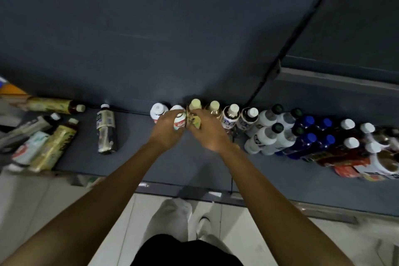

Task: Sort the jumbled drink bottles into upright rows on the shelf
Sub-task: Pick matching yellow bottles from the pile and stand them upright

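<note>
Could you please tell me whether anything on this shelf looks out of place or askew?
Yes: a dark bottle lies flat, alone, left of the upright rows, and a pile of bottles lies jumbled on its side at the far left.

Single head cam, wide-angle, looks steeply down & fwd over shelf (194,162) from close above, floor at btm

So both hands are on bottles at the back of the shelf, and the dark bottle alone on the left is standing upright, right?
Not quite: the head view shows the dark bottle lying on its side. Both the left hand and right hand do hold bottles at the back of the shelf.
</note>
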